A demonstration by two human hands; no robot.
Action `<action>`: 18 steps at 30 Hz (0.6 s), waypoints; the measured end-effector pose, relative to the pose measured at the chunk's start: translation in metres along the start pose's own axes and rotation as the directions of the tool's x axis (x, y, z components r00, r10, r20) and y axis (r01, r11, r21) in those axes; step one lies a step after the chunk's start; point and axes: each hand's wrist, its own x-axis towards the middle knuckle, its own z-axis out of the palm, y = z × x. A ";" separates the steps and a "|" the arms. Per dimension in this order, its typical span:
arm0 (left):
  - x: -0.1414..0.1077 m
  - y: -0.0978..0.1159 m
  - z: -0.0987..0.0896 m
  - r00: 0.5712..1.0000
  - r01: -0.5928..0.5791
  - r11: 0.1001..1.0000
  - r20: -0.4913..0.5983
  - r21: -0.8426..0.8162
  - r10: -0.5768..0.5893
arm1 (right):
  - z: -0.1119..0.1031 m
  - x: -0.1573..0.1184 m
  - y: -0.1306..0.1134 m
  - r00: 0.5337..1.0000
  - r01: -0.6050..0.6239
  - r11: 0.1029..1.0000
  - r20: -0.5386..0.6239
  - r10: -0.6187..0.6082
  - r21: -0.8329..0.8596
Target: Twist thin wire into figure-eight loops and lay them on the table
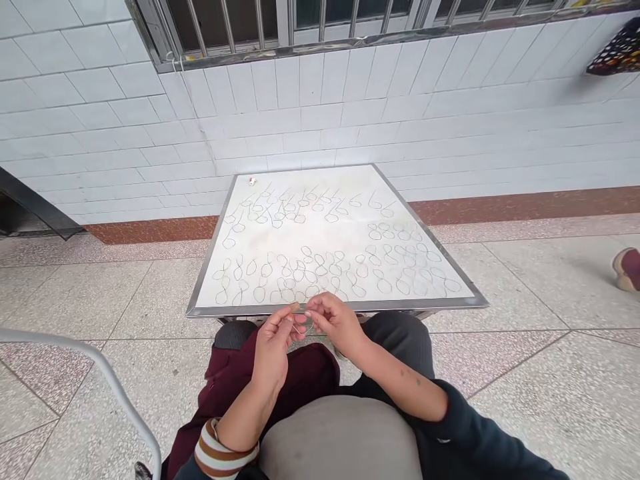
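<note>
Just in front of the table's near edge, my left hand (280, 331) pinches a thin wire loop (299, 327) between thumb and fingers. My right hand (334, 321) is closed in a pinch on the other side of the same wire. Both hands are close together above my lap, and parts of the loop are hidden by the fingers. Beyond them, several bent wire pieces (320, 267) lie in rows on the white tabletop (320, 235), many shaped like figure eights. Farther back are several single loops with straight tails (327, 200).
A small red and white object (253, 181) lies at the table's far left corner. Behind the table stands a white tiled wall (320, 120) with a barred window (320, 20). A grey curved tube (107, 373) is at my left. A shoe (627, 269) shows at far right.
</note>
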 end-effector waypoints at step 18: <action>-0.010 0.006 -0.014 0.986 -0.168 0.948 0.067 0.269 0.155 | 0.011 -0.009 -0.011 0.985 0.170 0.960 0.001 -0.174 -0.224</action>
